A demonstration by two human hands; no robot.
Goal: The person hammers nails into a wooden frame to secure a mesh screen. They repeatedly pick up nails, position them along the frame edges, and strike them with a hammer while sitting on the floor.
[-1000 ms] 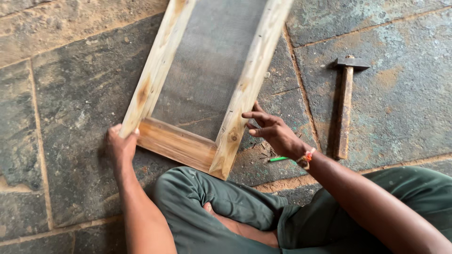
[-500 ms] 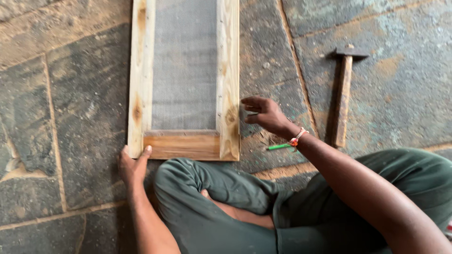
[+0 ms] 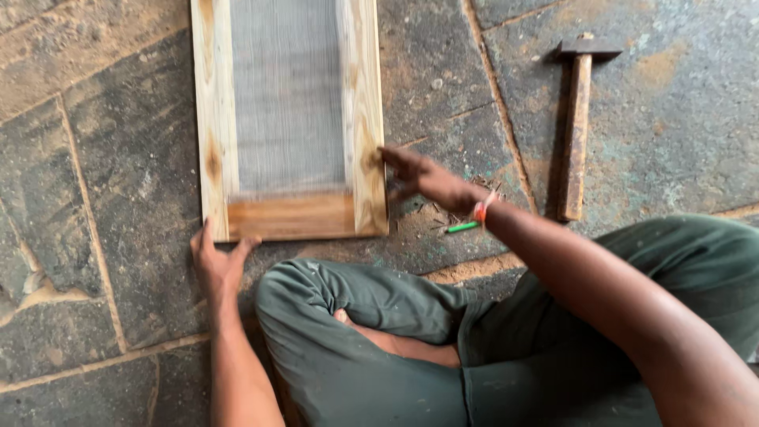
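Two open hands steady a wooden mesh frame (image 3: 288,119), upper centre: left hand (image 3: 215,265) at its lower-left corner, right hand (image 3: 423,178) against its right rail. It looks stiff and light; hold the rails, not the delicate mesh.

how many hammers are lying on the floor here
1: a hammer lies on the stone floor, on the far side of the right hand from the wooden frame. No others visible.

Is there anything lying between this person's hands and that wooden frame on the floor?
Nothing visible. The left hand rests at the bottom left corner of the wooden frame, and the right hand reaches its right rail. The hammer and green pencil lie off to the right.
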